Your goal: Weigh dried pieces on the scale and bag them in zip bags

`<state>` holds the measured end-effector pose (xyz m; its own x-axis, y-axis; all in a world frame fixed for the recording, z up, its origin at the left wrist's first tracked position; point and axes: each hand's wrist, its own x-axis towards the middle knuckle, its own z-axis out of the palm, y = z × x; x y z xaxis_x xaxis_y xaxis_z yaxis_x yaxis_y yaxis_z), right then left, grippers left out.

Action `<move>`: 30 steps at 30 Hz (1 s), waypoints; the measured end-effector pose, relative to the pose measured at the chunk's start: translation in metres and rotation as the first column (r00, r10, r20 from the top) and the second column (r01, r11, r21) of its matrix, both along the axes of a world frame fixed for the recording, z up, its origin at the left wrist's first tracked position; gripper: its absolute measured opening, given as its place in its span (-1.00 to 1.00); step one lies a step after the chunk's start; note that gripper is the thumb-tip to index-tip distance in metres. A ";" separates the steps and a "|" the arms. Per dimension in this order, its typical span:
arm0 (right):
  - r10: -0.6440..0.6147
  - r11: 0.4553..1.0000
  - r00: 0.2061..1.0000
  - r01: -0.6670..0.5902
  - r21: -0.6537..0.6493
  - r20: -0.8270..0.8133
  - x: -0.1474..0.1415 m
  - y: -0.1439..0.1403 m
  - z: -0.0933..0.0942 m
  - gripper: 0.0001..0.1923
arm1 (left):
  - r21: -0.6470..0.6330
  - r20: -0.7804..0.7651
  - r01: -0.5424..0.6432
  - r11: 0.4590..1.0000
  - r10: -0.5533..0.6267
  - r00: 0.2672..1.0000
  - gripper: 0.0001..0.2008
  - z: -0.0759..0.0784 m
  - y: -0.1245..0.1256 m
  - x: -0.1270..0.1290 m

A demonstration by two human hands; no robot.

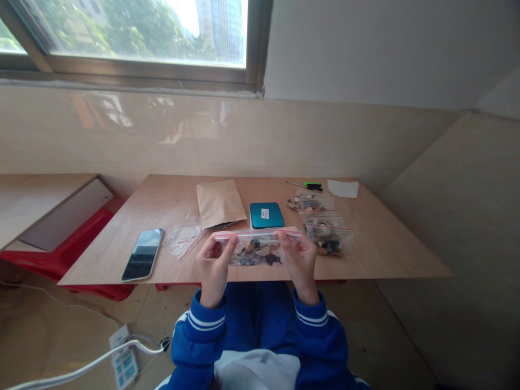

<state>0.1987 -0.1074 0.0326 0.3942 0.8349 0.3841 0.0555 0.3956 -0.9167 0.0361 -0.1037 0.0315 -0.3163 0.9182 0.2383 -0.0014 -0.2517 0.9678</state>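
Both hands pinch the red-zip top of a clear bag (255, 250) of small parts: left hand (212, 264) at its left end, right hand (301, 261) at its right, above the desk's (382, 244) near edge. A teal box (266, 215) sits just behind; a phone (143, 254) lies at the near left corner.

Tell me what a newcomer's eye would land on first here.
First, the clear zip bag of small dark pieces, pinched at its red-striped top edge by the left hand and right hand above the table's near edge. Next, the teal case mid-table beside a brown paper pouch, and the phone lying far left.
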 end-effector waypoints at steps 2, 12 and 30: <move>0.012 1.000 1.000 -0.011 0.007 -0.010 0.000 0.001 0.000 -0.86 | 0.009 0.030 0.005 1.000 -0.005 1.000 -0.78 -0.001 0.000 0.000; 0.373 0.926 0.925 -0.376 -0.041 -0.078 0.009 0.000 -0.007 -0.78 | 0.090 0.004 0.347 0.934 -0.349 0.937 -0.83 0.009 -0.001 0.001; 0.149 0.988 0.976 -0.155 0.025 0.162 0.003 -0.001 -0.006 -0.89 | 0.074 -0.088 0.158 0.985 -0.152 0.985 -0.86 0.000 0.000 0.003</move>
<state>0.2020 -0.1085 0.0270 0.1955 0.8642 0.4636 0.1363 0.4442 -0.8855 0.0390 -0.1040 0.0313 -0.1482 0.9313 0.3328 0.0315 -0.3319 0.9428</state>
